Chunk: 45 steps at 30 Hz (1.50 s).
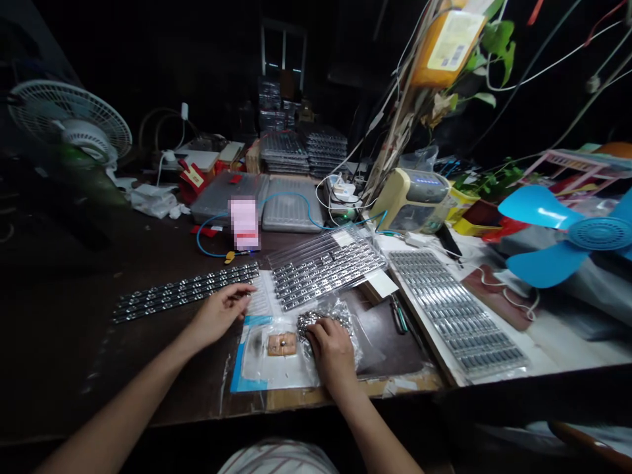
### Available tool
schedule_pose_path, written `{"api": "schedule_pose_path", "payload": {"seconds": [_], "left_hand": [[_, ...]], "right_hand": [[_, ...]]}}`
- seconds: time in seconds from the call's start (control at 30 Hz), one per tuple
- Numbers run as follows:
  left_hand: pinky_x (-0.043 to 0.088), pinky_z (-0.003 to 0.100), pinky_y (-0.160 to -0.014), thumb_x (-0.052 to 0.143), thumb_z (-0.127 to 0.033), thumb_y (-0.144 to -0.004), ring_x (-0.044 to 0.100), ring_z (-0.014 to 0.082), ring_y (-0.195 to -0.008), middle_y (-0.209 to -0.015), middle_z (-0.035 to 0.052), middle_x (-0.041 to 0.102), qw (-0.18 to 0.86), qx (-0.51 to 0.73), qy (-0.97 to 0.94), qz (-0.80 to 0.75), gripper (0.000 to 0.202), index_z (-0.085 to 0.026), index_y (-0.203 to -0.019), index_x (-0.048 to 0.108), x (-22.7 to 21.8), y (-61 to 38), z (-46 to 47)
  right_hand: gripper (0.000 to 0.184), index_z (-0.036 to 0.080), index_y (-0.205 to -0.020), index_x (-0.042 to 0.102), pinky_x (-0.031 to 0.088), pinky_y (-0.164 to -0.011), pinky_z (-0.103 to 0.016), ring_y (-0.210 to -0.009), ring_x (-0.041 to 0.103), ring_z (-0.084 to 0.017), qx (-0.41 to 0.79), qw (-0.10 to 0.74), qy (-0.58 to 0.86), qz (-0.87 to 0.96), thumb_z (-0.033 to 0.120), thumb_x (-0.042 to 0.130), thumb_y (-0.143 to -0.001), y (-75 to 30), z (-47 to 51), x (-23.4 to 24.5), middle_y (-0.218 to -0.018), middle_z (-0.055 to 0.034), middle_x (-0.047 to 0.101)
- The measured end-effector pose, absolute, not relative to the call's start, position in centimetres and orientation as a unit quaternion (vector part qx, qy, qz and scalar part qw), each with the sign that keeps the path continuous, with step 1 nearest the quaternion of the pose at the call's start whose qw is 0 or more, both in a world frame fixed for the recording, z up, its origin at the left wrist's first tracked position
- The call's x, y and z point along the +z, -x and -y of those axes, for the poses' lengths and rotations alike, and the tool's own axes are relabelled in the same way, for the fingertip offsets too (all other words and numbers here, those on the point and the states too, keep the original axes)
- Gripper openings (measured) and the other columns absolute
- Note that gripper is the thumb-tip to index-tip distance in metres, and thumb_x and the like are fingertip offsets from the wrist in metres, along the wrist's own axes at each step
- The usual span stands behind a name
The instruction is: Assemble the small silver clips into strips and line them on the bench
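Observation:
My left hand [222, 313] rests with curled fingertips on the near end of a long clear strip of small metal parts [182, 293] lying across the dark table. My right hand [332, 342] is bent over a pile of loose shiny metal parts [316, 320] on crinkled clear plastic, fingers pinched into the pile. Between the hands lies a small tan block [282, 343] with a dark dot on it, on a white sheet with a blue edge. A filled clear tray of parts [326, 270] sits just beyond the hands.
A second long filled tray [454, 313] lies at right beside pliers with green handles [399, 317]. A white desk fan [74, 125] stands at far left, a blue fan [567, 234] at right. Stacked trays [303, 151], cables, a power strip and a beige device [412, 201] crowd the back.

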State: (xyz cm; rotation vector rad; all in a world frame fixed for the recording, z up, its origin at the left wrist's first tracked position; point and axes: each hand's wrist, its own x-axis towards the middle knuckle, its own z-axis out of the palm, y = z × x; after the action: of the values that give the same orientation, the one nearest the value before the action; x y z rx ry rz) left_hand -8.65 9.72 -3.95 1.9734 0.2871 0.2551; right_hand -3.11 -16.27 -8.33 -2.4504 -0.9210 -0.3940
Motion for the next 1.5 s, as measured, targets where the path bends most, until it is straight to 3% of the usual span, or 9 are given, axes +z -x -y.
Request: {"api": "schedule_pose_path", "payload": {"seconds": [0.1,0.27,0.47,0.97,1.13,1.27,1.5], "left_hand": [[0.050,0.025,-0.058,0.060,-0.033,-0.078,0.061,0.0150,-0.067,-0.089,0.0054,0.069,0.498,0.117,-0.851,-0.116,0.024,-0.018,-0.096,0.068,-4.9,10.0,-7.2],[0.051,0.026,-0.066,0.062,-0.027,-0.079,0.064,0.0174,-0.077,-0.086,0.0045,0.070,0.458,0.117,-0.877,-0.084,0.014,-0.020,-0.086,0.071,-6.7,10.9,-3.6],[0.051,0.027,-0.071,0.062,-0.027,-0.081,0.064,0.0170,-0.079,-0.086,0.0040,0.068,0.447,0.144,-0.882,-0.043,0.014,-0.024,-0.089,0.073,-7.6,11.5,-2.3],[0.049,0.029,-0.072,0.059,-0.027,-0.083,0.062,0.0184,-0.078,-0.082,0.0055,0.065,0.388,0.122,-0.913,-0.020,0.014,-0.022,-0.086,0.072,-7.3,11.6,-1.9],[0.049,0.030,-0.076,0.058,-0.028,-0.084,0.062,0.0187,-0.083,-0.086,0.0055,0.067,0.432,0.153,-0.888,-0.037,0.015,-0.022,-0.088,0.071,-7.6,11.5,-2.2],[0.050,0.029,-0.076,0.060,-0.025,-0.081,0.063,0.0186,-0.083,-0.085,0.0042,0.068,0.458,0.191,-0.865,-0.072,0.011,-0.022,-0.085,0.071,-8.0,11.4,-2.6],[0.050,0.026,-0.068,0.061,-0.023,-0.080,0.063,0.0180,-0.082,-0.084,0.0044,0.067,0.467,0.178,-0.861,-0.091,0.011,-0.021,-0.084,0.071,-8.0,11.3,-2.7]], "right_hand": [[0.010,0.022,-0.092,0.066,0.039,-0.074,-0.030,-0.082,0.055,-0.018,-0.145,0.277,0.893,0.324,0.019,0.056,-0.089,3.2,16.1,-8.3,-0.088,-0.0041,0.063],[0.017,0.021,-0.091,0.065,0.042,-0.077,-0.030,-0.083,0.056,-0.018,-0.141,0.335,0.877,0.313,0.012,0.052,-0.084,3.3,16.4,-8.2,-0.088,-0.0043,0.062],[0.022,0.021,-0.097,0.066,0.045,-0.078,-0.029,-0.085,0.057,-0.018,-0.125,0.370,0.863,0.321,0.011,0.050,-0.086,3.1,16.5,-8.4,-0.091,-0.0047,0.063],[0.020,0.022,-0.097,0.064,0.045,-0.078,-0.031,-0.086,0.059,-0.019,-0.114,0.363,0.864,0.329,0.012,0.049,-0.088,3.0,16.5,-8.4,-0.090,-0.0049,0.065],[0.011,0.023,-0.091,0.065,0.043,-0.075,-0.028,-0.082,0.061,-0.016,-0.105,0.372,0.858,0.339,0.019,0.055,-0.089,3.5,15.8,-7.5,-0.086,-0.0018,0.069],[0.007,0.024,-0.078,0.067,0.036,-0.071,-0.029,-0.078,0.058,-0.016,-0.067,0.333,0.867,0.365,0.029,0.066,-0.084,4.4,14.1,-6.8,-0.080,0.0001,0.068],[0.006,0.029,-0.088,0.071,0.032,-0.069,-0.030,-0.080,0.054,-0.016,-0.058,0.305,0.867,0.390,0.029,0.066,-0.084,5.1,13.2,-7.1,-0.085,0.0000,0.066]]}}
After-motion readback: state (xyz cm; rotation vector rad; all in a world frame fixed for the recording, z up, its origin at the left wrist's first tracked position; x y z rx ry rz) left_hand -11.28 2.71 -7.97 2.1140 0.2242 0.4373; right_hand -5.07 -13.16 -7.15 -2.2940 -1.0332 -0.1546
